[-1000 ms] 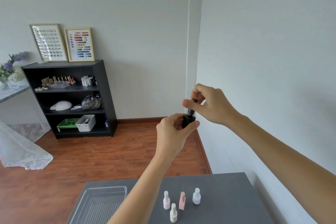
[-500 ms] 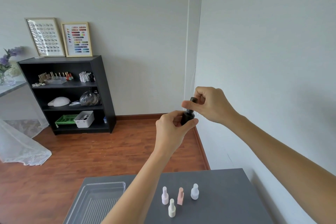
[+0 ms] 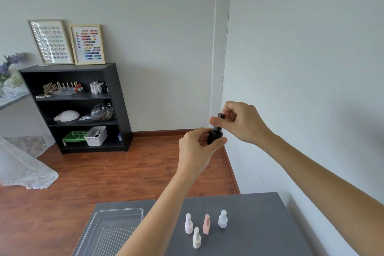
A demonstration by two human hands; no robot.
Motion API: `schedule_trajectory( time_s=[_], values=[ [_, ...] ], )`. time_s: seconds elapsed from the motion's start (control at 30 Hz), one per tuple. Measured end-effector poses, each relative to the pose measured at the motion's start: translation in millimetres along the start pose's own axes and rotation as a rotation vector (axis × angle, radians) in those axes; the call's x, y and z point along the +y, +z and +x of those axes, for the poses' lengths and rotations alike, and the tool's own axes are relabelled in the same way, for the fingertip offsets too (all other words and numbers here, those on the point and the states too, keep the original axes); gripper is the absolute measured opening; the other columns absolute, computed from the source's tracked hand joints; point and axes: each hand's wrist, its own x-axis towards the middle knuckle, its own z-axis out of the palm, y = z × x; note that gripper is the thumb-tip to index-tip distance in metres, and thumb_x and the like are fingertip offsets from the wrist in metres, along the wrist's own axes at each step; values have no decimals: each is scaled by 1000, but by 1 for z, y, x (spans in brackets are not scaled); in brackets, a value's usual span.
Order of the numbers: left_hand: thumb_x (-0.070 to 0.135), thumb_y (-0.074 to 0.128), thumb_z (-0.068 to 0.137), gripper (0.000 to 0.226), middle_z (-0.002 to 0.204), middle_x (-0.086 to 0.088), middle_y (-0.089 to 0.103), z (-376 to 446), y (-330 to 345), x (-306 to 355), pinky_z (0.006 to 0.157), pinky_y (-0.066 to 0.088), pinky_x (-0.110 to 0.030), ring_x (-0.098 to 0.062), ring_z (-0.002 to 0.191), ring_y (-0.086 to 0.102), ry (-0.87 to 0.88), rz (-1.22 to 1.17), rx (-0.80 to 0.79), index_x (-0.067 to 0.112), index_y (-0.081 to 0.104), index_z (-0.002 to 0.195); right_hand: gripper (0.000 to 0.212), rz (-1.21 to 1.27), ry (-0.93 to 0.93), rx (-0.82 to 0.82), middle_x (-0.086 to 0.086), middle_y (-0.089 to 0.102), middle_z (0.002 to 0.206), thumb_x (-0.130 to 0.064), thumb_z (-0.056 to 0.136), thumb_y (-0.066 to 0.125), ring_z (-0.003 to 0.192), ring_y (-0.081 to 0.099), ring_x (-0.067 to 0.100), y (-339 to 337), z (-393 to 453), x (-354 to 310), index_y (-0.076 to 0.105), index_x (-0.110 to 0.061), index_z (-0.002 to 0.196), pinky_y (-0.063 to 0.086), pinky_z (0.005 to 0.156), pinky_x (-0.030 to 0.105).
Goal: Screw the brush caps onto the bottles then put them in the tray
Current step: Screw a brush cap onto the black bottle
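A black bottle (image 3: 215,137) is held up in the air, well above the grey table (image 3: 259,224) and far from the tray (image 3: 116,226). The left hand (image 3: 197,149) wraps its fingers round the bottle's body, and the right hand (image 3: 241,122) pinches the black cap (image 3: 219,120) between thumb and bent fingers; the cap sits on the neck, so this looks like the screwing step, though how tight it is cannot be told. The clear tray lies at the near left of the table, and the part of it in view holds no bottle. To its right stand four small bottles close together: pink (image 3: 188,224), cream (image 3: 196,238), peach (image 3: 206,224) and white (image 3: 222,219), each seemingly capped already. By this reckoning the capping is nearly over, while the traying of all five is still to do.
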Motion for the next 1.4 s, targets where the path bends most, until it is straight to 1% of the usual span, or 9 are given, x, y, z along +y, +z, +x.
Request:
schedule_trajectory(
  time_s=[0.2,0.37,0.47,0.6,0.7,0.8,0.93,1.13,1.4],
  values=[
    [40,83,73,22,80,14,77,2,-2,-5,70,56,-15,-4,77,72,-30,-1,0,31,78,92,35,265,-16,-316,-13,66,125,-17,93,66,116,62,3,-11,-2,9,61,-25,127,52,95,23],
    [36,83,73,20,80,14,77,0,1,-7,66,51,-8,-10,76,71,-23,-1,-1,29,78,91,7,259,24,-202,-2,74,80,-16,85,75,71,69,9,-7,-4,9,71,-14,91,54,74,26],
    [37,83,73,20,80,14,77,0,4,-6,62,49,-5,-12,76,70,-19,-6,1,30,78,92,34,66,28,-64,-5,64,63,-43,80,75,54,52,6,3,-6,9,58,-16,72,43,56,15],
    [37,83,73,19,78,12,77,1,4,-5,60,49,-4,-12,75,71,-18,-17,-2,30,78,90,38,88,19,-105,-9,67,105,-53,83,63,95,64,6,1,-7,10,61,-24,106,48,73,11],
    [37,82,74,18,78,12,77,0,3,-6,61,50,-8,-14,74,71,-18,-21,-12,30,78,90,33,321,25,-301,-7,64,129,-17,96,61,119,62,10,-6,-7,13,60,-19,129,50,98,23],
    [36,83,74,17,78,16,77,0,4,-7,65,51,-8,-10,74,71,-18,-21,-18,31,78,90,26,363,-1,-274,5,75,104,0,92,62,98,73,16,-7,-9,14,69,-10,115,55,90,23],
    [37,82,74,18,79,17,76,-1,8,-7,66,53,-12,-9,74,71,-14,-23,0,30,78,90,12,150,-6,-67,-7,73,75,-24,80,80,67,68,6,-3,-9,13,71,-18,86,52,68,16],
    [38,80,78,19,83,14,78,1,6,-6,71,54,-12,0,79,71,-4,-33,-82,30,78,94,24,359,27,-224,-2,73,112,-14,92,66,105,68,11,-11,-9,18,67,-15,116,54,94,24],
    [36,78,81,15,82,13,77,-2,17,-8,70,49,-5,1,80,69,1,1,-91,30,77,95,10,495,58,-145,15,77,90,-8,90,68,81,72,19,-4,-16,21,71,-6,99,53,83,29]
  ],
)
